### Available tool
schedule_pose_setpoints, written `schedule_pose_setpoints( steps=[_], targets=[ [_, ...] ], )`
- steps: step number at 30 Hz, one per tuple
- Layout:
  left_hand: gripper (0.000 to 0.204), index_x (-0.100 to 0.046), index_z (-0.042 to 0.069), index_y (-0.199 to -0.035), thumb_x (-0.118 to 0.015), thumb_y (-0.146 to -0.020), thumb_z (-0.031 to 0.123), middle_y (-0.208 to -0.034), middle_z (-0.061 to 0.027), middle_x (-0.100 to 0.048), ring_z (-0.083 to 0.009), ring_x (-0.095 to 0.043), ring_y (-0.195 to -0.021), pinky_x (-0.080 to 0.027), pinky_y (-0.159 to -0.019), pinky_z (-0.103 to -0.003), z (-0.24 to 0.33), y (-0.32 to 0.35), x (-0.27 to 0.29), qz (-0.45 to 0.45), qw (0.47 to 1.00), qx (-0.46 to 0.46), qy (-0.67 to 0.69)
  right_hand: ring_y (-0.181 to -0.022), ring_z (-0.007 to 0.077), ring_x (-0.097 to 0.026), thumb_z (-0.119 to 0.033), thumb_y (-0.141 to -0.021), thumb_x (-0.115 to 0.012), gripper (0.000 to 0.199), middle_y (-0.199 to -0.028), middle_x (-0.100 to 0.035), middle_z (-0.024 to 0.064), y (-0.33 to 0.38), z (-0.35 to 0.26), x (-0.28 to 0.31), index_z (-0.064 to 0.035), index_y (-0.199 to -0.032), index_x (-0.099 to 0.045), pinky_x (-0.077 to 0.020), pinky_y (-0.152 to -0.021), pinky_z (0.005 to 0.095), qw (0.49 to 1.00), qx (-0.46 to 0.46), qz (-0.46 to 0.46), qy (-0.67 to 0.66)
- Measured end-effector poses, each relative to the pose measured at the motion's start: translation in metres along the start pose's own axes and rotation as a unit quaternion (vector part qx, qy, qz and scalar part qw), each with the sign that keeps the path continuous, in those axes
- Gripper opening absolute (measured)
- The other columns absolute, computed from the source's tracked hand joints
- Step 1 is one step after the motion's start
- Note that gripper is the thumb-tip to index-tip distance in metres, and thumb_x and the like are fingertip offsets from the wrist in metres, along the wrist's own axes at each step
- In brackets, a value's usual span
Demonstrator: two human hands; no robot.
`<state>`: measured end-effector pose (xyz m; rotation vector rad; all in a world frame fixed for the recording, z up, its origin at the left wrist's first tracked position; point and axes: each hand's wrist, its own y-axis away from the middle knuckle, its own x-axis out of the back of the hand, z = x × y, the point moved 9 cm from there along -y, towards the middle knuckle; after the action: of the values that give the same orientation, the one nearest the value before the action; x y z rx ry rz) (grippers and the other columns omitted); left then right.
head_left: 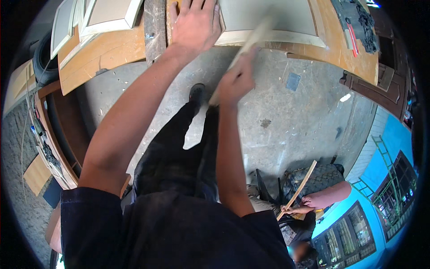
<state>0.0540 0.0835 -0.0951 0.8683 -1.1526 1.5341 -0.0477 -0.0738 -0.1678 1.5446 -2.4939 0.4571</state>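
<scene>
My left hand (195, 26) lies with its fingers stretched out at the left corner of a pale wooden-framed panel (293, 38). That panel rests on a tan wooden worktop (345, 56). Closed around a long, thin wooden strip (251, 41) is my right hand (237, 81), just off the worktop's near edge. The strip slants from beside my leg up over the panel, and its far end is smeared by motion. Whether the strip touches the panel, I cannot tell.
More framed panels (112, 15) lie at the far left. A red-handled tool (352, 38) sits near the worktop's right end. A tyre (45, 60) stands at left. Behind on the right, another person's hand (291, 210) holds a wooden stick (301, 186).
</scene>
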Motion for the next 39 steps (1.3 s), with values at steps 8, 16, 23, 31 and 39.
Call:
schedule_pose_setpoints(
  steps=[8,16,23,31,39],
  targets=[
    [0.043,-0.052,0.001,-0.131,-0.054,-0.093,0.022,-0.127,-0.0212,-0.052,-0.0391,-0.049,-0.118,-0.032,-0.105,-0.054,0.000,-0.006,0.000,0.059,0.996,-0.066,-0.011,-0.092,0.0314,-0.073,-0.007,-0.099,-0.053,0.037,-0.128,-0.063,0.0264,-0.006,-0.016,0.002,0.0069,-0.133,-0.058,-0.0570,-0.077,0.0337,0.979,0.198,-0.006,0.053],
    [0.042,-0.052,-0.002,-0.130,-0.053,-0.093,0.019,-0.127,-0.0213,-0.053,-0.0386,-0.049,-0.119,-0.028,-0.107,-0.057,0.002,-0.005,0.001,0.062,0.995,-0.063,-0.037,-0.111,0.0312,-0.068,-0.008,-0.102,-0.047,0.038,-0.135,-0.057,0.0271,0.067,-0.003,-0.021,0.0066,-0.135,-0.055,-0.0547,-0.089,0.0340,0.994,0.082,-0.077,0.010],
    [0.041,-0.052,-0.001,-0.129,-0.053,-0.093,0.019,-0.128,-0.0211,-0.051,-0.0395,-0.047,-0.121,-0.028,-0.108,-0.059,0.004,-0.008,-0.002,0.022,0.999,-0.046,0.003,-0.098,0.0307,-0.073,-0.008,-0.101,-0.050,0.038,-0.127,-0.063,0.0261,0.008,-0.023,-0.020,0.0077,-0.135,-0.055,-0.0571,-0.079,0.0343,0.987,0.157,0.004,0.028],
    [0.038,-0.052,0.001,-0.127,-0.051,-0.094,0.019,-0.128,-0.0198,-0.050,-0.0375,-0.045,-0.124,-0.026,-0.109,-0.059,0.001,-0.007,0.000,0.028,0.999,-0.038,0.008,-0.093,0.0306,-0.074,-0.006,-0.100,-0.050,0.040,-0.125,-0.065,0.0263,0.002,-0.026,-0.036,0.0064,-0.138,-0.054,-0.0575,-0.077,0.0327,0.996,0.074,-0.029,0.033],
    [0.037,-0.052,0.000,-0.125,-0.052,-0.094,0.019,-0.125,-0.0198,-0.050,-0.0371,-0.045,-0.122,-0.027,-0.108,-0.058,0.000,-0.006,0.003,0.041,0.997,-0.058,0.014,-0.092,0.0309,-0.074,-0.004,-0.099,-0.052,0.042,-0.120,-0.065,0.0290,0.090,0.001,-0.030,0.0059,-0.139,-0.052,-0.0572,-0.078,0.0316,0.997,0.026,-0.077,-0.001]
  ],
)
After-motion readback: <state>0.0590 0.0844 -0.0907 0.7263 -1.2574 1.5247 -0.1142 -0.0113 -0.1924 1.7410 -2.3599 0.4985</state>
